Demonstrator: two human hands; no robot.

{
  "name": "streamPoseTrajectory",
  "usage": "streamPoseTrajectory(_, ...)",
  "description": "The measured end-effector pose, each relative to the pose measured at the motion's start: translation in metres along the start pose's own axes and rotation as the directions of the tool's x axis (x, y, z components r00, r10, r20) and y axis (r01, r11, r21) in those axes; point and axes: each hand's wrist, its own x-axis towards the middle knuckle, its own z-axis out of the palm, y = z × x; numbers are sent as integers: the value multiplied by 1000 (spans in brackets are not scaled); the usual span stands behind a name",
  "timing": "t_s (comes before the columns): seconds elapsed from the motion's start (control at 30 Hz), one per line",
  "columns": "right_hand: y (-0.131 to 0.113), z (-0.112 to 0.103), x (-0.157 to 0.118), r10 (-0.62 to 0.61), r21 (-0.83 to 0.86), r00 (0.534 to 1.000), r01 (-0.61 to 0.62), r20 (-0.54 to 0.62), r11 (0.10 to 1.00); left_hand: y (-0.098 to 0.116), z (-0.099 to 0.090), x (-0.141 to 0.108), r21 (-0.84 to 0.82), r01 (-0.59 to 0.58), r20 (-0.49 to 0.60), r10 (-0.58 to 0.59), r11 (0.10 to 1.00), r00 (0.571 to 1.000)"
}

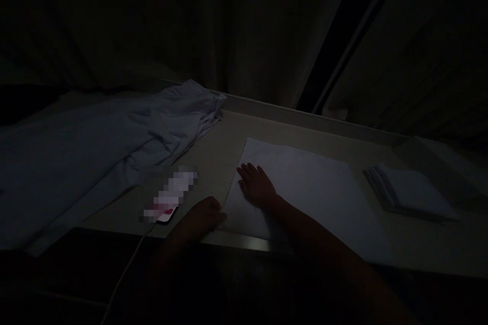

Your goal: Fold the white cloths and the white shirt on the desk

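A white cloth (312, 183) lies spread flat on the pale table, its near side reaching the table's front edge. My right hand (257, 186) rests palm down on the cloth near its left edge, fingers stretched out and slightly apart. At the near left corner of the cloth is my left hand (204, 217), its fingers curled in and closed at the edge. The dim light hides the fine detail of that grip. To the left of my left hand lies a phone (168, 215) with a lit, partly blurred screen.
A large crumpled pale cloth (114, 137) covers the left of the table. Folded cloths (415, 190) lie stacked at the right. A white cable (127, 266) runs from the phone over the front edge. Dark curtains (244, 25) hang behind the table's raised back rim (290, 114).
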Motion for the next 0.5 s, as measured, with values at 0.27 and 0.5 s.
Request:
streamPoseTrajectory(0.27,-1,-2,-1,-5,4,1000,5,-9,1000,2,16,5,189,46,-246,2,981,969)
streamPoseTrajectory(0.5,2,4,0,-9,3,1000,9,-26,1000,6,23,10,289,64,-264,16,955,964)
